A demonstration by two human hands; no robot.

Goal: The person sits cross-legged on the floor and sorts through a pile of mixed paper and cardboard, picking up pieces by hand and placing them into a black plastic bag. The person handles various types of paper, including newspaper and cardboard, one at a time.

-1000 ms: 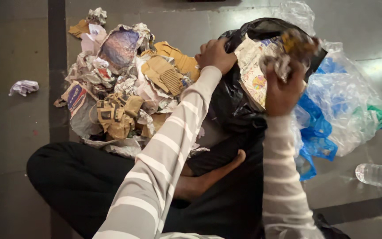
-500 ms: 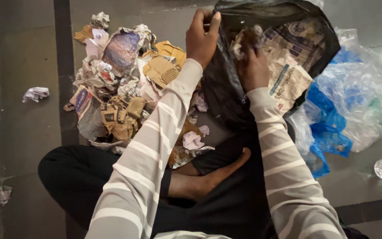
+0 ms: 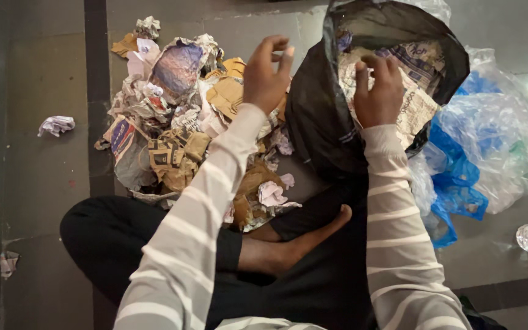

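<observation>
both hands empty, fingers loosely spread: left hand [image 3: 265, 76] lifted just beside the bag's rim, right hand [image 3: 379, 91] hanging over its mouth, neither gripping. nearest, crossed legs and a bare foot [image 3: 294, 244] on the floor, so everything sits within reach. beyond, black bag [image 3: 325, 128] propped upright between the arms, mouth gaping, crumpled newspaper [image 3: 414, 91] inside. left of it, a heap of paper and cardboard scraps [image 3: 172, 134]; to the right, blue and clear plastic bags [image 3: 490, 146] kept apart.
</observation>
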